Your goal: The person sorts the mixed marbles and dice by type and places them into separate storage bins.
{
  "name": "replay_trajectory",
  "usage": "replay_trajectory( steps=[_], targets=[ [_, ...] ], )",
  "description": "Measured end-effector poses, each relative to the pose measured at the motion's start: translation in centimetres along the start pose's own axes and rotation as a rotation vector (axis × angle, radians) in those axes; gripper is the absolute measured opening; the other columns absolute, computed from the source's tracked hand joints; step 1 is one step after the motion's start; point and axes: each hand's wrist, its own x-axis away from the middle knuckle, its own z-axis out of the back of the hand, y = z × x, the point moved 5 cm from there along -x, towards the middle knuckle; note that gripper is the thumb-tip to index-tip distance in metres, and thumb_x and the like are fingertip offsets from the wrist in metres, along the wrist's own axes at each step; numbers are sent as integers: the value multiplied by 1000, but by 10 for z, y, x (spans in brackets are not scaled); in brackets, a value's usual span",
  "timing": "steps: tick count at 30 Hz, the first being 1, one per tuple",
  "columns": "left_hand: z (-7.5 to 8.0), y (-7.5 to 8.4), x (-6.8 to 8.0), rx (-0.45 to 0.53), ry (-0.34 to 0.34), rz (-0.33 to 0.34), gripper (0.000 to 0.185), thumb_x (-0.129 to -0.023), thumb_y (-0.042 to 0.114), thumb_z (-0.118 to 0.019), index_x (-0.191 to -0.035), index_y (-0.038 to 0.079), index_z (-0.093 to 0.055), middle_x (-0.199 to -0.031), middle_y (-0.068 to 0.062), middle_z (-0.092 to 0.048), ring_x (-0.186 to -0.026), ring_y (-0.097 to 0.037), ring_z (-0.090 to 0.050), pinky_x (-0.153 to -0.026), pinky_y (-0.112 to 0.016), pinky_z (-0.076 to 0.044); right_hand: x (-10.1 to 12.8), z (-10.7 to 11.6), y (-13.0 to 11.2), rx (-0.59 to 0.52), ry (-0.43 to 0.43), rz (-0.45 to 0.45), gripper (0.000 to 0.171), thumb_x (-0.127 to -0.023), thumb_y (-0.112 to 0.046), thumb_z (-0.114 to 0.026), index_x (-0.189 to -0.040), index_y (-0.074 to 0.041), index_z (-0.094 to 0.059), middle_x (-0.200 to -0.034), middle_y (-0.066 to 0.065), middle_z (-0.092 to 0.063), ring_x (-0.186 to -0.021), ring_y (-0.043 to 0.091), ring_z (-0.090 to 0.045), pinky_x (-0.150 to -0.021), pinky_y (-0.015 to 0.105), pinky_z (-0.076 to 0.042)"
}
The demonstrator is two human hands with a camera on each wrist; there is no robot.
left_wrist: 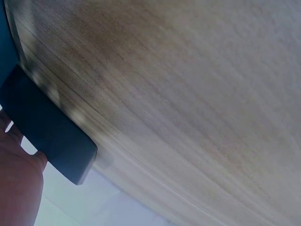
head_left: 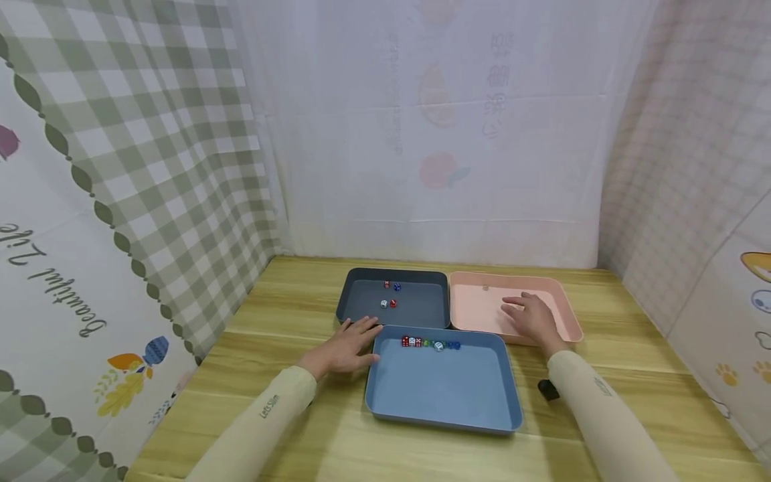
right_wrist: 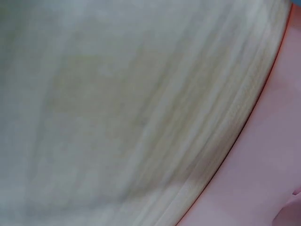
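The head view looks forward and down from above at the whole wooden surface [head_left: 289,314] and three trays, while both wrist views sit very close, blurred, sharing the dark tray [left_wrist: 47,136] and pink tray [right_wrist: 263,188] edges with it.

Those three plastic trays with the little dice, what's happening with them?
A person sits at a wooden table with three shallow trays. The right hand rests flat inside the pink plastic tray. The left hand lies on the table, touching the dark grey tray, which holds four small dice. A row of coloured dice lines the light blue tray's far wall.
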Motion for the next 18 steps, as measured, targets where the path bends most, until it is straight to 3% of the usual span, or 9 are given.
replay_trajectory(
  steps=[8,18],
  targets=[
    [3,1,1,-1,-4,-3,69,-102,48,-48,-157,11,-29,-163,-11,-20,-150,-32,-13,-117,-60,-6,6,-6,-7,-75,-40,14,46,-101,-29,-58,-134,3,-59,-153,36,-25,-140,55,-18,-110,66,-20],
    [3,2,2,28,2,-7,68,-102,45,-51,-156,10,-31,-162,-12,-23,-150,-33,-14,-117,-60,-6,16,-10,-17,-150,-80,22,48,-101,-33,-59,-135,1,-59,-155,31,-25,-140,53,-22,-109,64,-27]
  ],
)
